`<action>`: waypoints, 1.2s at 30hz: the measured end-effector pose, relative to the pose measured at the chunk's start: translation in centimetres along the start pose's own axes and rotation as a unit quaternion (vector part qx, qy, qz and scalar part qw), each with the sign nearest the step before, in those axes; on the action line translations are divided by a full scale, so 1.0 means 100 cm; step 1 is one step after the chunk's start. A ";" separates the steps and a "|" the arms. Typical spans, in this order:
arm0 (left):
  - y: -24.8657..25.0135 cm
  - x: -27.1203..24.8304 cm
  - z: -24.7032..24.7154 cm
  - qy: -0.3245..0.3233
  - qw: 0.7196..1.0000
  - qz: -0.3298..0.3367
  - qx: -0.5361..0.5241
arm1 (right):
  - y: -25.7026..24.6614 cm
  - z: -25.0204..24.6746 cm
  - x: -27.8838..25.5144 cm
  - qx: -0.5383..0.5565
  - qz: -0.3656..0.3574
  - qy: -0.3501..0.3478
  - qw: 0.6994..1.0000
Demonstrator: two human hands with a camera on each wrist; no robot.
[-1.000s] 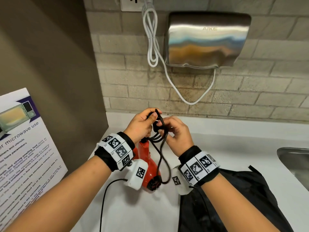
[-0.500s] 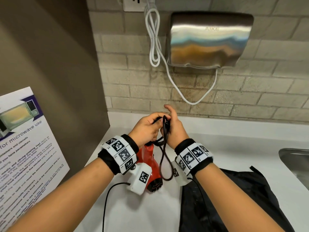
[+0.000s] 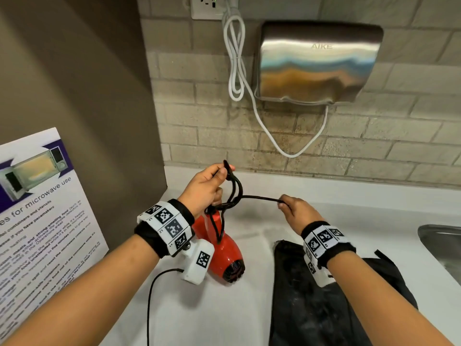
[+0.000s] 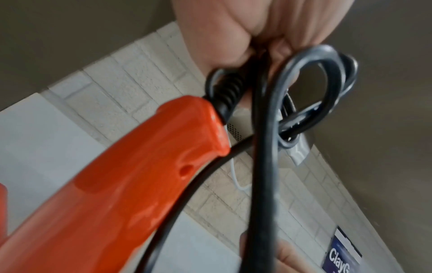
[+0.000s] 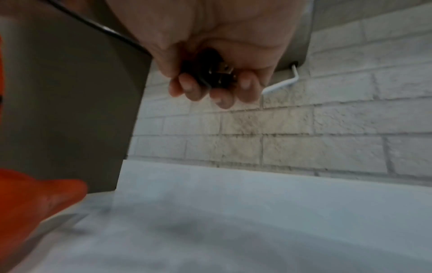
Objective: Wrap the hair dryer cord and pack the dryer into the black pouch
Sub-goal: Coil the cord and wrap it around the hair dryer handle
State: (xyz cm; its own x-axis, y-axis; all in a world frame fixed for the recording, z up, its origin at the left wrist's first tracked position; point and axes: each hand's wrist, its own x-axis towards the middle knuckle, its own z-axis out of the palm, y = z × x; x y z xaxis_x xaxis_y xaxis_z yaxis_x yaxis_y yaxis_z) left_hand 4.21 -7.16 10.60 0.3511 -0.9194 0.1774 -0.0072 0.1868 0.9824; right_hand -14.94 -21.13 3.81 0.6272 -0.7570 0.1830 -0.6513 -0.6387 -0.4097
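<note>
- Since half a second ago my right hand point(image 3: 298, 214) has moved away to the right, so the 2 hands that were pressed together at the cord point(image 3: 259, 198) are now well apart, with a length of it stretching nearly level between them.
- My right hand is curling its fingers point(image 5: 222, 96) round the cord's end; a dark piece with a metal glint is showing inside the grip, too blurred to name.
- My left hand point(image 3: 205, 189) is pinching the gathered loops of cord above the handle end of the red hair dryer point(image 3: 224, 248).
- The dryer is hanging tilted below that hand, its barrel down by the white counter point(image 3: 249, 315); contact is unclear.
- The black pouch point(image 3: 311, 308) is lying flat on the counter just right of the dryer, under my right forearm.
</note>
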 end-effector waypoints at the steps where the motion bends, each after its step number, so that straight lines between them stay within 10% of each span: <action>1: 0.000 -0.001 0.002 -0.006 1.000 0.000 0.005 | 0.004 0.005 0.000 -0.002 0.019 -0.007 1.000; 10: 0.000 -0.002 -0.009 0.002 0.999 0.002 0.034 | 0.046 0.025 0.001 0.046 0.200 -0.069 0.976; 16: 0.000 -0.006 -0.010 -0.022 0.999 0.007 0.024 | 0.026 0.035 -0.004 -0.027 0.174 -0.101 0.979; 25: -0.001 -0.003 -0.001 -0.031 0.999 0.000 0.008 | -0.093 0.029 -0.002 0.364 -0.103 -0.060 0.924; 36: 0.002 -0.003 -0.009 -0.037 0.999 -0.017 0.011 | -0.076 0.019 0.025 0.345 -0.006 0.041 0.938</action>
State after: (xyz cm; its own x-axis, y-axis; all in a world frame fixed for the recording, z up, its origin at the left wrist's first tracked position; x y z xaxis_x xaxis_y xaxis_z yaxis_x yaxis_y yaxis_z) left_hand 4.94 -6.58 10.67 0.2805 -0.9486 0.1467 -0.0170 0.1478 0.9889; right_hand -7.68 -17.92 5.70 0.5789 -0.7766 0.2485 -0.1950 -0.4277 -0.8826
